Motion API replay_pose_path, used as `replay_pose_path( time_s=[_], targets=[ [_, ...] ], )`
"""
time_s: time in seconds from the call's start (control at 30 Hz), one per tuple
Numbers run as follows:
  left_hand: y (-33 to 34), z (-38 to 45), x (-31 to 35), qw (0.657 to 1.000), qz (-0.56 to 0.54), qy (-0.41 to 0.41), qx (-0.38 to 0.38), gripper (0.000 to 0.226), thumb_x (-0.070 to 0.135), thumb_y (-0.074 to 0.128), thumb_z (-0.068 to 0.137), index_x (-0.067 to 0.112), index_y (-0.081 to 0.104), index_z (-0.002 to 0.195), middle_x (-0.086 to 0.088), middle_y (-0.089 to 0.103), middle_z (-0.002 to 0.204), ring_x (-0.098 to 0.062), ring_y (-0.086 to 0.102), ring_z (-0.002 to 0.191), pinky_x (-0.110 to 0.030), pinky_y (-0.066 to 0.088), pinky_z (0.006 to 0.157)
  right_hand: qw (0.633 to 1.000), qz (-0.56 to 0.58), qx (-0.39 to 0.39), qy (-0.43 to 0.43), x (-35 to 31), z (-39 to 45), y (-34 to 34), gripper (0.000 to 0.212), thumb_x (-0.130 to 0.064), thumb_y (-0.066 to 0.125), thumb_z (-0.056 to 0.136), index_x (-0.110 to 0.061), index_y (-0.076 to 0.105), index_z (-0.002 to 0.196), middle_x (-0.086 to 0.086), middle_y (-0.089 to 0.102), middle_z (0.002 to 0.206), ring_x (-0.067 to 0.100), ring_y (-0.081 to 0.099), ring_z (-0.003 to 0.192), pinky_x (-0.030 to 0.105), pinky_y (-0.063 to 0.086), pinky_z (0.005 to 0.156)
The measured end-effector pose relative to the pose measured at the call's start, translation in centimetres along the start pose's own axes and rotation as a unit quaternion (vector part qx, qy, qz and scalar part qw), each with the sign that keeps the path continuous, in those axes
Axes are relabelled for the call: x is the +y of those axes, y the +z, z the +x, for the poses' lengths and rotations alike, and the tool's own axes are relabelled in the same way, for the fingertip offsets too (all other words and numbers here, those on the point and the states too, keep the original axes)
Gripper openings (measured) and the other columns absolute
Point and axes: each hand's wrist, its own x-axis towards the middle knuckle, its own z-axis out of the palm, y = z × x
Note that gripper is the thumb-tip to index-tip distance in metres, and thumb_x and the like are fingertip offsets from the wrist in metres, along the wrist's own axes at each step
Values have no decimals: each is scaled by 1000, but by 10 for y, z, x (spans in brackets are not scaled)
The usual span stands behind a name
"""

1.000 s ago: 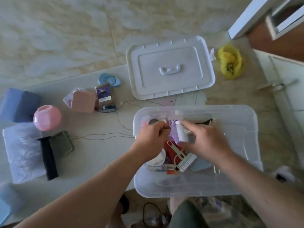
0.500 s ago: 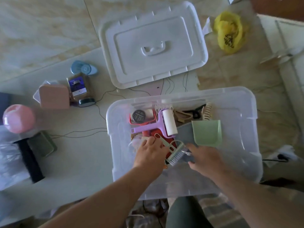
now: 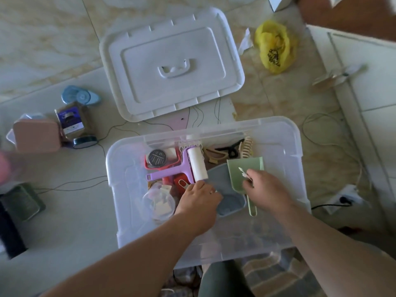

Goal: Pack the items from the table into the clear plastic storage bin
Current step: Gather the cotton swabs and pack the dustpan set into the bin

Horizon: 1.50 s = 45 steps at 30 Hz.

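Observation:
The clear plastic bin [image 3: 278, 130] stands in front of me at the table's edge. In it lie a lilac lint roller [image 3: 197, 165], a round tin [image 3: 157, 157] in a red tray, hair clips [image 3: 229, 150], a green scoop [image 3: 250, 168] and a grey-blue tray [image 3: 232, 203]. My left hand [image 3: 199, 200] is inside the bin, knuckles up, fingers curled down by the roller's near end; what they touch is hidden. My right hand [image 3: 266, 189] pinches a small white item [image 3: 242, 171] over the green scoop.
The white lid [image 3: 171, 63] lies beyond the bin. On the table to the left are a pink box [image 3: 36, 135], a purple-labelled box [image 3: 70, 121], a blue tape dispenser [image 3: 80, 97], a green case [image 3: 21, 201] and thin cords. A yellow bag [image 3: 274, 47] lies on the floor.
Both hands moved from the lint roller toward the bin's near side. The white brush seen earlier is now hidden under my left hand. My right hand came up over the scoop with a small white item.

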Motion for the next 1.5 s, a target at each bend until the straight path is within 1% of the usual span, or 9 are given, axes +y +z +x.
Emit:
replay_pose_path(
  time_s=[0.13,0.37,0.67,0.8,0.9,1.03,1.2,1.37,1.5],
  targets=[
    [0,12,10,999,-26,2,46,34,25,58,90,29,66,123,2,55,129,-26,43,125,-38,33,112,998,-25,-57,-17,-7,15,11,13,-36,55,87,-23,56,84,4,59,92,33,60,92,39,47,69],
    [-14,0,-14,983,-86,-21,159,71,29,75,71,31,52,139,-8,49,144,-33,45,132,-48,41,110,997,-43,29,-50,-7,-9,2,65,-38,73,79,-21,59,140,7,48,143,35,45,131,49,51,102],
    [-75,-83,-114,908,-181,-43,375,41,15,74,81,19,70,122,-4,62,123,-26,59,115,-39,50,101,952,46,196,-230,-143,-31,-34,49,-13,82,77,-7,70,124,11,57,130,36,54,118,50,49,99],
    [-81,-131,-193,860,-211,-172,432,36,8,72,81,22,72,114,1,62,119,-25,58,113,-31,44,102,900,75,244,-354,-265,-16,-38,34,-11,72,82,-7,73,116,11,59,116,33,57,109,35,43,99],
    [-66,-166,-259,828,-226,-279,431,42,7,72,80,24,70,119,0,58,125,-29,54,117,-39,46,103,893,96,220,-382,-358,11,-17,37,-16,67,80,-10,71,117,11,57,113,31,56,105,36,47,93],
    [-55,-187,-344,811,-252,-418,322,82,14,70,79,33,36,152,-7,33,147,-35,34,135,-45,36,111,951,6,99,-294,-452,64,34,60,-26,68,78,-22,53,136,10,45,126,38,52,110,45,53,87],
    [-82,-160,-425,824,-271,-404,290,94,27,66,87,40,9,160,-11,28,157,-39,32,141,-47,31,114,969,-146,41,-195,-490,124,87,85,-53,66,84,-37,20,154,15,25,146,41,42,122,48,47,93],
    [-77,-125,-445,872,-254,-341,241,98,26,69,91,44,4,162,-8,40,154,-38,42,135,-50,44,107,983,-94,45,-151,-479,144,120,75,-70,60,85,-33,29,143,15,44,127,43,56,109,47,51,81],
    [-58,-132,-427,861,-271,-341,261,90,31,76,85,52,22,154,-11,39,144,-36,57,114,-45,54,94,989,-25,61,-135,-473,137,133,62,-55,66,86,-29,31,130,14,43,116,41,62,91,41,49,70]
  ],
)
